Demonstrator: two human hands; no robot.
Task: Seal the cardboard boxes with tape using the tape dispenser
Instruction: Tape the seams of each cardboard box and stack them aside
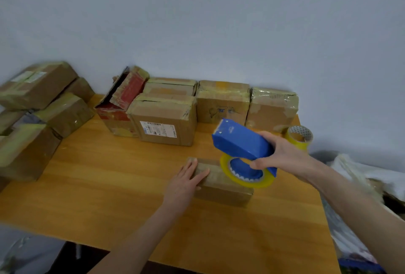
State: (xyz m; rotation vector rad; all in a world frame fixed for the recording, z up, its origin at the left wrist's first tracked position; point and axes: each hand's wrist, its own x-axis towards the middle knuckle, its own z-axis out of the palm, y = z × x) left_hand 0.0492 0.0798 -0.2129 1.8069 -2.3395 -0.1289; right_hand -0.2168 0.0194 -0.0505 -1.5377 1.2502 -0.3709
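tape dispenser (243, 140) over the right end of the small box (221, 186)
the small box lies on the table (109, 186), nearer its right edge, long axis from far-left to near-right. the left hand (186, 182) rests flat, fingers straight, on the left end. the right hand (282, 153) curls its fingers around the tape dispenser, whose yellow roll (258, 184) is just above the right end; i judge the pull must follow this axis.

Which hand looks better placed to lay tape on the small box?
Right. The right hand grips the blue plastic tape dispenser over the small brown cardboard box, while the left hand lies flat on it, steadying it.
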